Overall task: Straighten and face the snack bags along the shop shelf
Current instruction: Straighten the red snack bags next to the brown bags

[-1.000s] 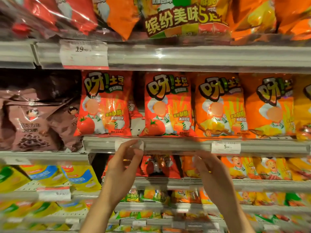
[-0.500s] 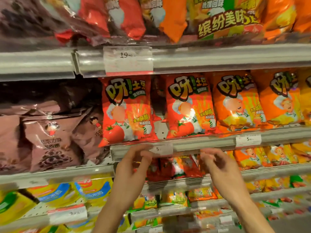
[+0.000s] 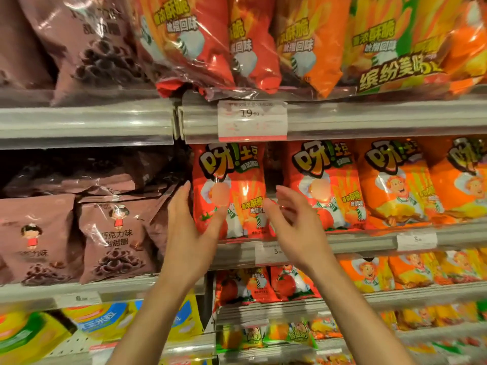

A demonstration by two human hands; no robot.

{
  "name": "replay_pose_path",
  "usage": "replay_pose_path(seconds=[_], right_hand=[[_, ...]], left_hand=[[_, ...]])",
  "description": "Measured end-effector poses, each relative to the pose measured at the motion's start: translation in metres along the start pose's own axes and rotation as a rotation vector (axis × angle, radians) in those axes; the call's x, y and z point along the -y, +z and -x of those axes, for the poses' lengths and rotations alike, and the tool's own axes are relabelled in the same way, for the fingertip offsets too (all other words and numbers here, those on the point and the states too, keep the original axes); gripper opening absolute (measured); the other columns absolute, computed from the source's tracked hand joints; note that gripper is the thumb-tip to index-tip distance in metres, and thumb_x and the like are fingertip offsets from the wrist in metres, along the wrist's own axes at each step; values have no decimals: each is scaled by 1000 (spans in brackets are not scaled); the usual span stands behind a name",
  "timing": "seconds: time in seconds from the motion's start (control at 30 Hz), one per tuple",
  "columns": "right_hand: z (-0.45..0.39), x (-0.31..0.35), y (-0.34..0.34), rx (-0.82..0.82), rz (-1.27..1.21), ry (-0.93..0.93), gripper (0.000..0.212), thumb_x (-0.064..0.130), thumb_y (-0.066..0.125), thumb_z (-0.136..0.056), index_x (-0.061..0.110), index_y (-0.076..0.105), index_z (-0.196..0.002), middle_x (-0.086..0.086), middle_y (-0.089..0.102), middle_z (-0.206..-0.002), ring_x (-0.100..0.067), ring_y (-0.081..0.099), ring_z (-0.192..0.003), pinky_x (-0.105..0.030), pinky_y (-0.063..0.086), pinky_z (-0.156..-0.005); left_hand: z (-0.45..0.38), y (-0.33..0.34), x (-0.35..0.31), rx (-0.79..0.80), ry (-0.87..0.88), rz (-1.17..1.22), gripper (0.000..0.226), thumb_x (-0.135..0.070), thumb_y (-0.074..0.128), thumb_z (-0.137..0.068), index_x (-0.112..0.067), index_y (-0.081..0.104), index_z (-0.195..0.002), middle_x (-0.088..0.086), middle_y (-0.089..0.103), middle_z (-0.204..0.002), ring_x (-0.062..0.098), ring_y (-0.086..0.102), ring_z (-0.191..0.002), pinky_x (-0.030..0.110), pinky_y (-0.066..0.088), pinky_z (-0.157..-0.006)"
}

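Observation:
A red snack bag [image 3: 237, 177] stands upright at the left end of the middle shelf [image 3: 369, 239], front facing out. My left hand [image 3: 189, 227] is at its lower left corner, straight fingers up along the bag's left edge and thumb across its front. My right hand [image 3: 292, 225] is at the bag's right edge, fingers spread and loosely bent, blurred, holding nothing. A second red bag [image 3: 324, 185] stands to the right, with a dark gap between the two. Orange bags [image 3: 392, 185] follow in the row.
Brown chocolate snack bags [image 3: 116, 238] lean in the bay to the left. Large multipacks [image 3: 237, 48] overhang the shelf above, over a price tag [image 3: 251, 119]. Smaller red bags [image 3: 263, 283] and orange bags sit on the shelves below; yellow bags lie at the bottom left.
Both hands rose from the shelf's front lip to either side of the leftmost red bag. The camera moved closer and tilted up.

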State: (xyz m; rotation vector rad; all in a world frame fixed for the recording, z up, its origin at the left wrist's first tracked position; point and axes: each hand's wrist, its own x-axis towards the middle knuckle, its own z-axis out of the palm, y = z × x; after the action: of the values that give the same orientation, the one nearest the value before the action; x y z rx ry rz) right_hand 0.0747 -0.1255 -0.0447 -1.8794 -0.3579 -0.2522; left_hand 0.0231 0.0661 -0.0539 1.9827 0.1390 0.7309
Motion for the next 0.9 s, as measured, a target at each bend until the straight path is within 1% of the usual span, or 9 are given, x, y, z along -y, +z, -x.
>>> replay_pose_path(seconds=[0.03,0.1,0.2,0.33,0.43,0.57,0.73,0.8,0.9], right_hand=[[-12,4,8,23,49,-9,71,62,58,-90,26,43,-149,10,48,-147,-3,47,-131,-29,41,-110],[-33,9,18,87,130,-18,90,71,52,-88,20,26,-157,2,33,-160,-13,34,-145,-36,32,-118],[-54,8,27,150,73,31,107,80,52,-81,15,16,-159,-5,33,-161,-19,31,-148,-39,30,-120],[-60,4,36,209,6,104,127,92,49,-67,16,6,-160,-6,32,-162,-23,31,-148,-45,31,-120],[-60,3,41,187,-28,97,122,86,53,-74,15,3,-160,-8,30,-163,-24,30,-148,-45,30,-120],[-57,4,45,134,1,70,114,81,51,-79,13,7,-159,-9,34,-160,-26,36,-145,-39,33,-117],[-63,-2,32,27,2,83,104,79,50,-75,12,27,-151,-6,54,-141,-26,52,-130,-35,44,-100],[-65,-9,28,41,17,109,99,74,51,-82,11,23,-154,-6,53,-143,-27,51,-132,-31,40,-98],[-64,-16,27,54,50,95,100,73,50,-87,13,12,-158,-8,47,-150,-24,45,-136,-25,33,-96]], left_hand=[[-9,2,-3,48,-61,32,89,-61,66,-87,-30,21,-157,-15,33,-159,0,32,-143,27,30,-116],[-27,6,-8,91,-129,137,84,-66,66,-84,-36,23,-150,-30,46,-146,-9,44,-132,16,37,-107],[-51,12,-8,100,-266,152,100,-69,68,-80,-26,20,-156,-7,52,-145,16,53,-130,37,45,-107],[-69,14,-1,124,-293,205,100,-69,72,-75,-27,26,-154,-7,62,-131,12,64,-111,30,51,-92],[-73,15,0,121,-296,202,104,-72,71,-72,-29,26,-155,-3,62,-131,16,64,-112,39,50,-101],[-71,17,1,95,-244,242,96,-70,69,-72,-31,31,-151,-5,63,-131,14,64,-115,42,49,-103],[-75,33,-9,106,-203,246,68,-68,65,-70,-50,42,-131,-18,67,-114,4,68,-99,23,50,-81],[-74,44,-8,115,-209,238,70,-65,65,-74,-44,41,-136,-19,64,-111,8,65,-103,22,46,-80],[-69,53,-2,80,-201,215,92,-70,63,-73,-27,34,-149,-17,61,-115,7,61,-108,23,43,-81]])
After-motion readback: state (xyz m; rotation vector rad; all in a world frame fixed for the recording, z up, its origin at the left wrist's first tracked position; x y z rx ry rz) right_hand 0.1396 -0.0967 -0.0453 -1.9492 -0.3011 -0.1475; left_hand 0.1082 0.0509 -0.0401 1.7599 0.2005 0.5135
